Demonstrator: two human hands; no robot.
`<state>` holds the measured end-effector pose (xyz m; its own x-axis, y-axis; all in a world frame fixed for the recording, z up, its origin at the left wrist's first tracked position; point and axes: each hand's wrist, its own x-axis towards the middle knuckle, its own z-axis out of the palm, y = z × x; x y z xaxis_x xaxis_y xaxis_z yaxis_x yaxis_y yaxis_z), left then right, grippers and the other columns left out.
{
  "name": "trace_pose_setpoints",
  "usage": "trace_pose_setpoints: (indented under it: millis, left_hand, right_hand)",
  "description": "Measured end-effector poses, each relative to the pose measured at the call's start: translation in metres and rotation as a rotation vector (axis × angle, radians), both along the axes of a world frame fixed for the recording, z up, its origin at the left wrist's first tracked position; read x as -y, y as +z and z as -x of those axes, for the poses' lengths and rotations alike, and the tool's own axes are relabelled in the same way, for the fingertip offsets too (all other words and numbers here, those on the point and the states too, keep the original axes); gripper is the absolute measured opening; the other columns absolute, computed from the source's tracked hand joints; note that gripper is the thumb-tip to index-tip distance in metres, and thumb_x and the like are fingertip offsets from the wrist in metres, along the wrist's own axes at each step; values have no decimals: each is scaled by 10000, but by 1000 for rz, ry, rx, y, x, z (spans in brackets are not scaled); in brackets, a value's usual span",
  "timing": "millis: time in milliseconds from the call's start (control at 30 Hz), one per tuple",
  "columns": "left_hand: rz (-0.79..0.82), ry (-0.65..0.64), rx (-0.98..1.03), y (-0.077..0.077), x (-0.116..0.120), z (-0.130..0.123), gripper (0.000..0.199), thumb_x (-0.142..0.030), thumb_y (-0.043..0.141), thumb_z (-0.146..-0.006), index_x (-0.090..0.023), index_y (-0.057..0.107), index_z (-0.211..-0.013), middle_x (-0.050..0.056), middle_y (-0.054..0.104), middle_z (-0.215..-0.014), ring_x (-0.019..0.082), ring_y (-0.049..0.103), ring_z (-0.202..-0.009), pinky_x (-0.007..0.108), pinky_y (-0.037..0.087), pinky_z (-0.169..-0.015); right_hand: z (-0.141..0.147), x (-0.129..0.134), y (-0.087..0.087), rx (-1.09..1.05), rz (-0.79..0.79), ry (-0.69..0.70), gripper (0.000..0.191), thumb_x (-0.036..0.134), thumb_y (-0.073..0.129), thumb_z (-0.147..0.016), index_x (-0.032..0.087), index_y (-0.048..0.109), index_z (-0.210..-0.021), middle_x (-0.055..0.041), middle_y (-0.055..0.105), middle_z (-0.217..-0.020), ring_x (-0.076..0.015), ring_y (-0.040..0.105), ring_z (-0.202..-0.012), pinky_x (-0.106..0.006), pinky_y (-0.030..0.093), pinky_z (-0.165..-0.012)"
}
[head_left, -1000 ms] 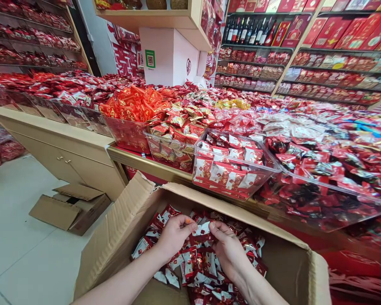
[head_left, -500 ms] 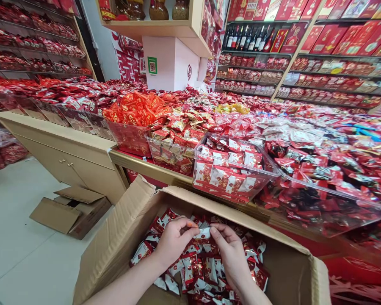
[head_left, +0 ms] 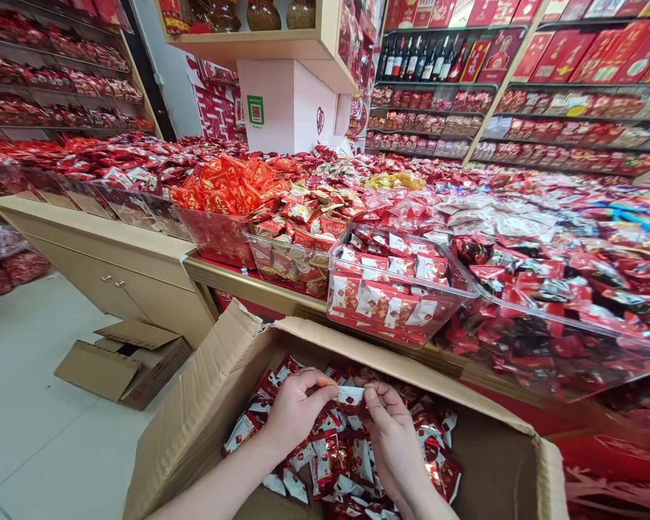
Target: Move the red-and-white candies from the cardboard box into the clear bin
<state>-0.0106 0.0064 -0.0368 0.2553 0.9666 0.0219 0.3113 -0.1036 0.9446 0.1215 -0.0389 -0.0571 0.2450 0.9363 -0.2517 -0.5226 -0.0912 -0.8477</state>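
Between my two hands is a small red-and-white candy packet [head_left: 350, 396], stretched level over the carton. My left hand [head_left: 299, 406] pinches its left end between thumb and fingers. Its right end is pinched by my right hand [head_left: 393, 419]. Below them, a heap of loose red-and-white packets [head_left: 325, 458] lies in the open cardboard carton [head_left: 498, 462]. Just beyond the carton stands a clear plastic bin [head_left: 401, 289] with matching packets set upright in rows.
A bin of durian candies [head_left: 292, 263] and a bin of orange-red packets [head_left: 217, 235] stand left of the clear bin. To its right is a wide bin of red-and-black sweets [head_left: 557, 347]. A smaller open cardboard box [head_left: 152, 379] sits on the tiled floor.
Both hands keep their pinch on the packet. My right hand has shifted slightly right, so more of the packet's white face shows between the fingers. The camera view has moved a little.
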Motion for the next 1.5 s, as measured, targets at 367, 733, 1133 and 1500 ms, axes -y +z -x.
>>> trace_pose_setpoints:
  millis: [367, 733, 1133, 1500]
  left_hand:
    - [355, 64, 342, -15, 5, 3, 246, -312, 607, -636, -186, 532, -834, -29, 602, -752, 113, 532, -706, 230, 413, -656]
    - [569, -175, 264, -12, 8, -1, 312, -204, 641, -543, -153, 469, -799, -62, 563, -481, 100, 503, -420, 224, 383, -432]
    - [419, -256, 235, -9, 11, 1, 298, -360, 578, -672, -165, 615, -895, 6, 657, -850, 167, 539, -817, 270, 367, -776]
    - [672, -34, 523, -14, 13, -5, 268, -375, 650, -600, -160, 622, -758, -10, 610, -675, 125, 529, -612, 257, 426, -551]
  right_hand:
    - [-1, -3, -16, 92, 47, 125, 278, 355, 686, -560, 163, 566, -721, -25, 608, -694, -145, 547, -619, -286, 454, -599]
    - [-19, -7, -2, 278, -49, 283, 215, 353, 638, -614, 162, 573, -688, 35, 491, -534, -74, 401, -430, -216, 318, -437]
    - [-22, -5, 1, 361, 52, 352, 310, 395, 576, -666, 140, 595, -840, 36, 468, -526, -83, 393, -484, -210, 333, -468]
    - [-11, -2, -8, 216, 64, 241, 244, 373, 634, -621, 161, 538, -692, 31, 485, -597, -83, 435, -526, -189, 381, -472]
